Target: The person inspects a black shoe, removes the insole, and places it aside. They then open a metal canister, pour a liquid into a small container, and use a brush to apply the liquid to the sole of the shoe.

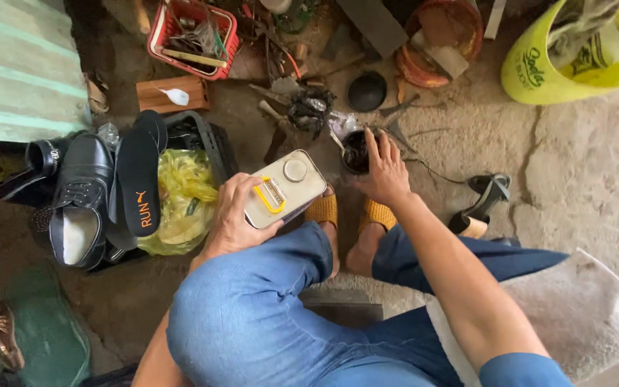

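From up here I see my left hand (232, 215) wrapped around a flat rectangular metal can (285, 188), cream-coloured with a yellow handle loop and a round cap on top; the can is lifted off the floor, just above my left knee, and the cap looks still in place, so I judge that nothing is being poured from it. My right hand (383, 170) reaches forward, fingers curled over the rim of a small dark pot (356, 152) that stands on the concrete floor (574, 179) just beyond my sandalled feet. Whether that hand grips the pot or only steadies it I cannot tell. The pot's inside looks dark and glossy, with a stick or brush handle leaning in it, so some stuff seems already in there.

To the left of the can, a black tray (205, 140) holds yellow plastic, with a black insole (139, 179) and a black leather shoe (80, 204) at its left edge. A black heeled sandal (483, 204) lies on the floor to the right of my arm. None of the shoes is in hand; by my reading the work on them is still ahead.
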